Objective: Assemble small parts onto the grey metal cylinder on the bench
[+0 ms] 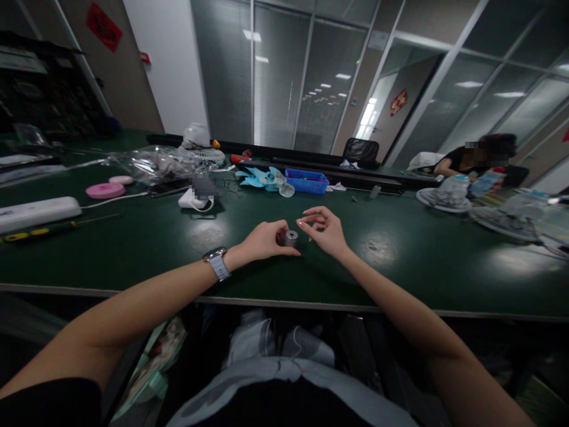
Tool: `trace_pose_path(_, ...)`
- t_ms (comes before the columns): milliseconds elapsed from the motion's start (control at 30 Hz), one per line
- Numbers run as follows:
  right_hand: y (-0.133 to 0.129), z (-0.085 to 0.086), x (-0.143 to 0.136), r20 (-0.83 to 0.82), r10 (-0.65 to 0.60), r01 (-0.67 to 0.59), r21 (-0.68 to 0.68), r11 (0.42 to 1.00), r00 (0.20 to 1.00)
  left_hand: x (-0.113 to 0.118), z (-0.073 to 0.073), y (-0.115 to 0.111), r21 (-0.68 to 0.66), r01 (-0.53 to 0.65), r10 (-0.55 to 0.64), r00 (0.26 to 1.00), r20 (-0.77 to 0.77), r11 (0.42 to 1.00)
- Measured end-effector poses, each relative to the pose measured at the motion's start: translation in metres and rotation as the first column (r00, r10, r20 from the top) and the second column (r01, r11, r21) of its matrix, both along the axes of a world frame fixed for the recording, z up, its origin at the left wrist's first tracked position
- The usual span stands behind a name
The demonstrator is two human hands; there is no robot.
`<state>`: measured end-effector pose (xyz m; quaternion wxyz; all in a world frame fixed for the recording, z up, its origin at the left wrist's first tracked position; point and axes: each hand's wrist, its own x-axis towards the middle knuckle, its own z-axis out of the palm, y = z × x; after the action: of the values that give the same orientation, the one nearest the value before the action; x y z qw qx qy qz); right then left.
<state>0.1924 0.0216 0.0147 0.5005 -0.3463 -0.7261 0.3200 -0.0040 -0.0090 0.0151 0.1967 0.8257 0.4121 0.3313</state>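
My left hand, with a watch on its wrist, is curled round a small silver metal cylinder that looks like a small electric motor. The cylinder stands upright on the green table, a dark hub at the centre of its top. Just to the right, my right hand hovers with bent fingers, thumb and forefinger slightly apart, close to the cylinder but not touching it. Nothing shows between those fingertips.
Blue fan blades and a blue tray lie beyond my hands. Leftward are a white device, pink round items, a yellow-handled screwdriver and a power strip. Fan parts and a seated person are at right.
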Motion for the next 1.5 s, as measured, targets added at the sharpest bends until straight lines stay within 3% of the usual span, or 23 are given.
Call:
trace_pose_path(200,0.016,-0.010,0.015,0.264,0.147,-0.083,-0.237,0.968,0.953,0.000,-0.002,0.001,-0.031,0.014,-0.013,1.000,0.023,0.999)
trace_pose_path(433,0.016,-0.013,0.013,0.323,0.146,-0.064,-0.253,0.965,0.935,0.000,-0.002,0.002,-0.022,0.019,-0.019,1.000,0.012,1.000)
trace_pose_path(533,0.016,-0.012,0.012,0.270,0.101,-0.043,-0.212,0.976,0.957,-0.001,-0.002,0.001,-0.016,0.014,-0.014,1.000,0.004,1.000)
trace_pose_path(633,0.011,-0.006,0.011,0.116,0.052,-0.035,-0.139,0.990,0.992,-0.001,-0.002,0.001,-0.008,0.002,-0.002,1.000,-0.005,1.000)
trace_pose_path(733,-0.001,0.004,0.006,-0.009,0.084,-0.084,-0.052,0.995,0.996,0.000,-0.001,0.002,0.007,-0.015,0.015,1.000,-0.022,1.000)
trace_pose_path(867,-0.016,0.010,-0.002,0.015,0.175,-0.175,0.004,0.985,0.985,0.000,0.000,0.001,0.013,-0.020,0.021,0.999,-0.041,1.000)
trace_pose_path(1000,-0.019,0.009,-0.008,0.080,0.176,-0.179,0.031,0.983,0.981,0.000,0.002,0.000,0.020,-0.025,0.026,0.998,-0.058,0.999)
trace_pose_path(1300,-0.016,0.005,-0.009,0.089,0.163,-0.163,-0.002,0.987,0.983,0.000,-0.001,0.003,0.047,-0.027,0.030,0.997,-0.069,0.999)
trace_pose_path(1500,-0.013,0.007,-0.005,-0.044,0.075,-0.079,-0.092,0.993,0.996,0.000,-0.001,0.002,0.035,-0.023,0.025,0.998,-0.061,0.999)
